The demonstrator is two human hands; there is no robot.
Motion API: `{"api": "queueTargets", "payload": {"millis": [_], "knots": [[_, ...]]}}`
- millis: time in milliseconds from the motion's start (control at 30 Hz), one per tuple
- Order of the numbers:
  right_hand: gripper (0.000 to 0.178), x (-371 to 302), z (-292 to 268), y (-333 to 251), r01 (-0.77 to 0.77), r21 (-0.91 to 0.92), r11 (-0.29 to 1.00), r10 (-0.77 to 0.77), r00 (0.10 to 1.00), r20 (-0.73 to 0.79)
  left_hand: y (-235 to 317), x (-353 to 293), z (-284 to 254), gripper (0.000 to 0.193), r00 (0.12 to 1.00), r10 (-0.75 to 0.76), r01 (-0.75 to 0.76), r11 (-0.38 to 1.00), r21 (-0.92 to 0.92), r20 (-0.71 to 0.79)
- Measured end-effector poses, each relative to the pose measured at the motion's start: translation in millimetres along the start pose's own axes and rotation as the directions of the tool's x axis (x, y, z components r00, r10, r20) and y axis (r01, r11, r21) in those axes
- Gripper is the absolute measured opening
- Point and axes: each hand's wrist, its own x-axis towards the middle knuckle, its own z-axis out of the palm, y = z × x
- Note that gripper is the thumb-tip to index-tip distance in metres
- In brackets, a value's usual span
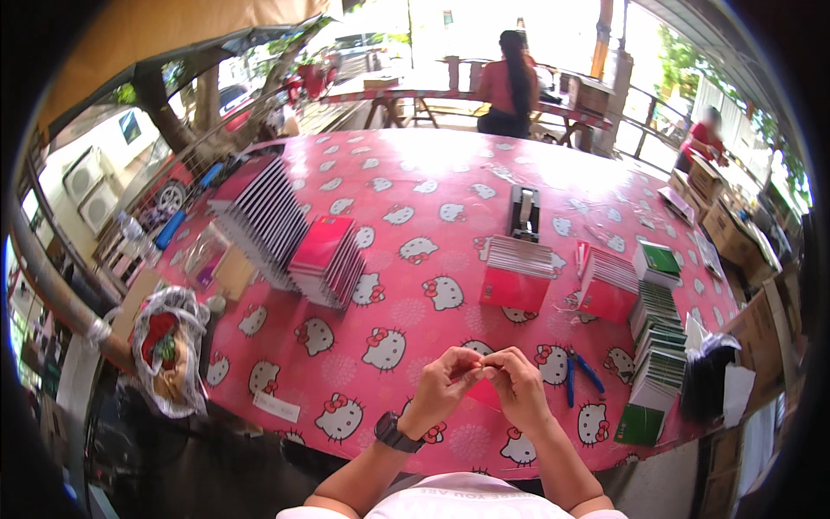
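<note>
Object, 1, tiny, material indistinct: apparently pinched between closed fingertips of bare left hand and bare right hand, above glossy pink cat-print tablecloth; probably light, easily dropped, best held by its edges.

Open lane ahead-left of your left hand: bare counter between the left red stack and the middle red stack, running toward the far edge. Ahead of your right hand, that middle stack blocks you, with a black desktop tool behind it. To your right, blue-handled pliers lie near; beyond, green books wall off that side.
</note>
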Motion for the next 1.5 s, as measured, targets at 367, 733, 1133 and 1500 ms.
{"api": "queueTargets", "payload": {"millis": [367, 733, 1133, 1500], "knots": [[0.042, -19.6, -45.2, 41.3, -0.237, -0.005, 0.971, 0.233, 0.958, -0.168, 33.8, 125.0, -222.4, 0.025, 0.433, 0.676, -0.109, 0.696, 0.710, -0.596], [0.031, 66.6, -48.8, 141.2, 0.082, -0.652, 0.754, -0.275, 0.940, -0.199, -8.3, 120.2, -270.8, 0.035, 0.545, 0.717, 0.266, 0.343, 0.901, -0.434], [0.024, 108.4, -60.5, 146.7, -0.010, -0.601, 0.800, -0.216, 0.928, -0.304, -10.4, 65.0, -54.8, 0.045, 0.846, 0.514, -0.257, 0.623, 0.738, -0.139], [0.016, -36.5, 21.4, 29.9, -0.243, 0.728, 0.641, 0.413, 0.909, -0.060, -32.0, -28.5, -33.1, 0.025, 0.998, 0.066, -0.067, 0.980, 0.185, 0.015]]}}
